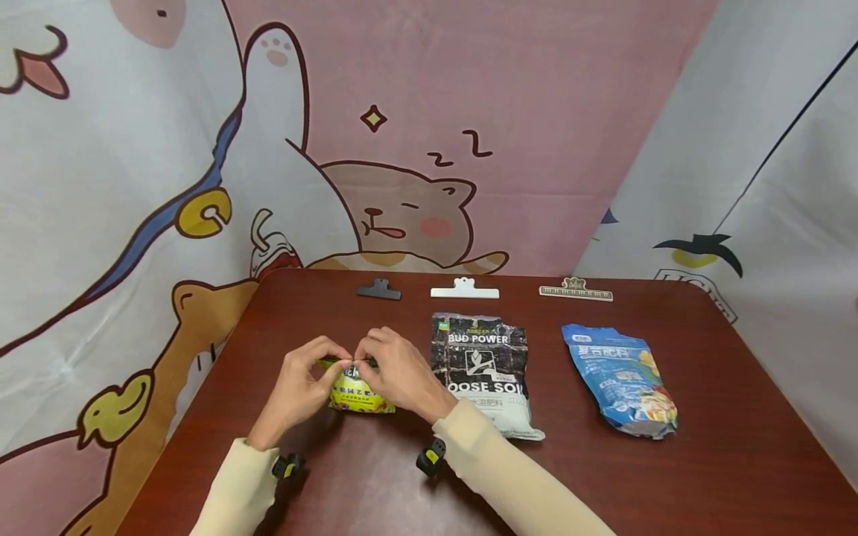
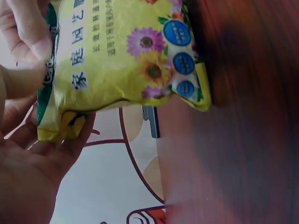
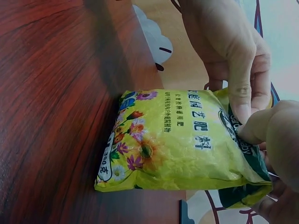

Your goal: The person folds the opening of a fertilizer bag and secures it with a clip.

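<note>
Both hands pinch the top edge of a small yellow fertilizer bag [image 1: 360,396] with flowers printed along its base. My left hand [image 1: 304,380] holds the upper edge from the left, and my right hand [image 1: 397,372] from the right, thumbs close together. In the left wrist view, the bag [image 2: 107,60] has a dark green top strip, gripped with thumbs in front and fingers behind. In the right wrist view, the green strip of the bag [image 3: 177,140] looks folded or creased at one corner. It stands roughly upright, its base at the tabletop.
Right of the hands lies a black-and-white Bud Power soil bag [image 1: 479,365], close to the right forearm. Farther right is a blue bag [image 1: 623,380]. Along the table's [image 1: 731,417] back edge lie a black clip [image 1: 379,291], a white clip [image 1: 465,290] and a keyboard-patterned clip [image 1: 576,291].
</note>
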`<state>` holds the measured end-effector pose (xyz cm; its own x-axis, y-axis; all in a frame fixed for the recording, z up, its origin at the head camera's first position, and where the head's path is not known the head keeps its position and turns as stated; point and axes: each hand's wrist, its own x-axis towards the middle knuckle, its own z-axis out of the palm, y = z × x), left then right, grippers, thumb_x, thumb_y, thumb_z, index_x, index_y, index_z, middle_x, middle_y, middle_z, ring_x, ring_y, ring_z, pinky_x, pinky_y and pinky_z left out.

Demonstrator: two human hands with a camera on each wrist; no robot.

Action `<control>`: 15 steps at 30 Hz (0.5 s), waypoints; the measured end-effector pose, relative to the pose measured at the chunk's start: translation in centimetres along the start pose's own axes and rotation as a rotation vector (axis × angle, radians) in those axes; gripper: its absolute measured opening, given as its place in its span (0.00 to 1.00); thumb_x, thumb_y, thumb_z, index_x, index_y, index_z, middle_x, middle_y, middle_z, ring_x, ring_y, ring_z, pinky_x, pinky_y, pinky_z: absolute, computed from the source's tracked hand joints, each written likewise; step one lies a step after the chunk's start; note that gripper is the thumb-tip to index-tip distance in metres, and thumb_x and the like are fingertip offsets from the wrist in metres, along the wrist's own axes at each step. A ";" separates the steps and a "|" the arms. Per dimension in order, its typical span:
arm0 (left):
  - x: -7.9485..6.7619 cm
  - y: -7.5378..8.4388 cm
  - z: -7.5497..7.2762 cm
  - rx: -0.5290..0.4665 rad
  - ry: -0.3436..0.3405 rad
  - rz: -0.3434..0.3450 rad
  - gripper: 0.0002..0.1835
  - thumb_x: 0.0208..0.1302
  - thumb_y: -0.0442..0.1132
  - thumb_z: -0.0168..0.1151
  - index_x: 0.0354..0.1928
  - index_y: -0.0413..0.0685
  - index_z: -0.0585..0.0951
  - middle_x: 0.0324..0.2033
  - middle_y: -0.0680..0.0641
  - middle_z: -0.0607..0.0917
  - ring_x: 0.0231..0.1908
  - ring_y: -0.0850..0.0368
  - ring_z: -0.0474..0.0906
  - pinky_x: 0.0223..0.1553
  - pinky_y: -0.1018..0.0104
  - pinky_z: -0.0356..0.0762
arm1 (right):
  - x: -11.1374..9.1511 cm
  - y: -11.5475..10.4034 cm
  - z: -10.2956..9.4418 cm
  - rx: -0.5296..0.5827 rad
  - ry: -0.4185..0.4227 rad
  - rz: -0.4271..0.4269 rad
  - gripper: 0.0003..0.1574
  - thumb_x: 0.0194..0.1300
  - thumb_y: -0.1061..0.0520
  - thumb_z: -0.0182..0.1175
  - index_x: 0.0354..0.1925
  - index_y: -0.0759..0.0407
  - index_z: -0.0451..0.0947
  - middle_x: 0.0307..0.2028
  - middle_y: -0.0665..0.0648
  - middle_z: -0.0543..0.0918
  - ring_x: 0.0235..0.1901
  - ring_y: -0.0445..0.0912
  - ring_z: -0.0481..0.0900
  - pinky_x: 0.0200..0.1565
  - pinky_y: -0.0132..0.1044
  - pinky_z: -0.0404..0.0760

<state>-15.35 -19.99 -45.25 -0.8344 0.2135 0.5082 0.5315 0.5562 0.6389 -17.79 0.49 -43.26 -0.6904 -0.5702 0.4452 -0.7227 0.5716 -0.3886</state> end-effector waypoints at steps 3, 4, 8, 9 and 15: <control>0.1 0.0 0.3 0.022 0.003 0.025 0.06 0.65 0.32 0.69 0.34 0.54 0.85 0.32 0.57 0.84 0.29 0.65 0.75 0.28 0.70 0.75 | -0.1 0.0 0.1 0.004 0.000 -0.002 0.07 0.72 0.55 0.61 0.36 0.50 0.84 0.35 0.46 0.82 0.39 0.39 0.78 0.42 0.30 0.80; 0.1 0.1 0.4 0.027 0.012 0.028 0.07 0.65 0.32 0.69 0.33 0.53 0.85 0.31 0.57 0.84 0.29 0.66 0.74 0.27 0.70 0.75 | -0.1 0.0 0.1 0.004 -0.001 -0.001 0.07 0.72 0.55 0.61 0.36 0.50 0.84 0.35 0.46 0.82 0.39 0.39 0.78 0.42 0.30 0.80; 0.0 0.0 0.7 0.043 0.047 0.022 0.09 0.63 0.30 0.70 0.30 0.53 0.83 0.29 0.57 0.83 0.27 0.66 0.74 0.27 0.71 0.74 | -0.2 0.0 0.1 0.003 -0.003 0.003 0.06 0.71 0.55 0.61 0.36 0.50 0.84 0.35 0.45 0.82 0.38 0.39 0.78 0.42 0.30 0.80; 0.0 0.0 0.8 0.043 0.053 0.014 0.09 0.63 0.30 0.70 0.30 0.53 0.83 0.29 0.58 0.83 0.27 0.66 0.74 0.27 0.71 0.74 | -0.2 0.0 0.1 0.002 -0.003 0.006 0.06 0.70 0.55 0.61 0.36 0.50 0.84 0.35 0.45 0.82 0.38 0.39 0.78 0.42 0.31 0.80; 0.0 0.0 0.9 0.044 0.059 -0.011 0.10 0.64 0.30 0.70 0.30 0.53 0.83 0.29 0.58 0.83 0.28 0.65 0.75 0.27 0.71 0.75 | -0.4 0.4 -0.3 0.006 -0.001 0.034 0.05 0.70 0.55 0.63 0.35 0.50 0.84 0.34 0.45 0.82 0.38 0.39 0.78 0.41 0.31 0.80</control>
<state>-15.54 -19.27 -45.77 -0.8293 0.1604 0.5353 0.5145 0.5933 0.6192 -17.76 1.12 -43.39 -0.7147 -0.5513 0.4305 -0.6989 0.5874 -0.4081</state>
